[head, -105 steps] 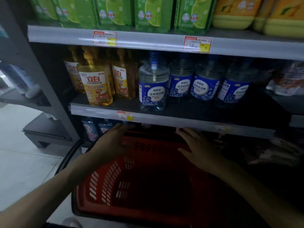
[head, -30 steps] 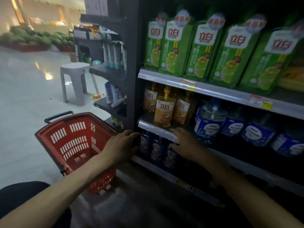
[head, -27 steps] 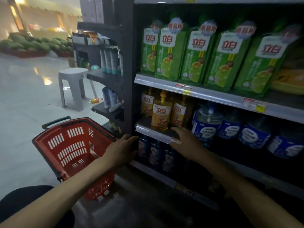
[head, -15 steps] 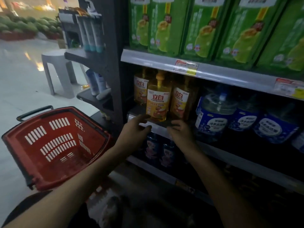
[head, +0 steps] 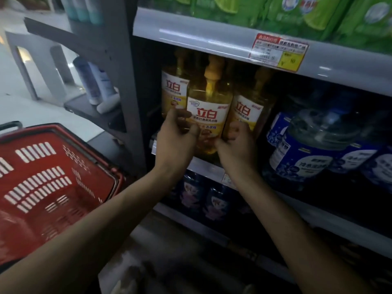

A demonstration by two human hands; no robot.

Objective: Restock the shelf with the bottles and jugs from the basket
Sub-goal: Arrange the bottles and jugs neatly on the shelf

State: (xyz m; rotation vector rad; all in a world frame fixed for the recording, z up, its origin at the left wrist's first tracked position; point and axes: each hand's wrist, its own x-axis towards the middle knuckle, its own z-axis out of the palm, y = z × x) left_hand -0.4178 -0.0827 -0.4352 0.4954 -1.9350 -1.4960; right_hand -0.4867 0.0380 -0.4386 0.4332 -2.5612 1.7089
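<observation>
A yellow pump bottle (head: 209,107) with a white and red label stands at the front of the middle shelf (head: 203,166). My left hand (head: 177,139) wraps its left side and my right hand (head: 235,143) its right side, both low on the bottle. Two more yellow bottles (head: 174,90) (head: 249,107) stand just behind it, left and right. The red basket (head: 53,181) sits on the floor at the left, and its visible inside holds nothing.
Clear jugs with blue labels (head: 305,149) fill the same shelf to the right. Green refill packs (head: 318,15) line the shelf above, close over the pump tops. Dark bottles (head: 212,200) stand on the low shelf. A side rack with tubes (head: 95,81) and a grey stool (head: 40,60) are at the left.
Both hands rose from the shelf's front edge and closed around the front yellow bottle. The view moved in closer to the shelf, and the basket shifted toward the lower left.
</observation>
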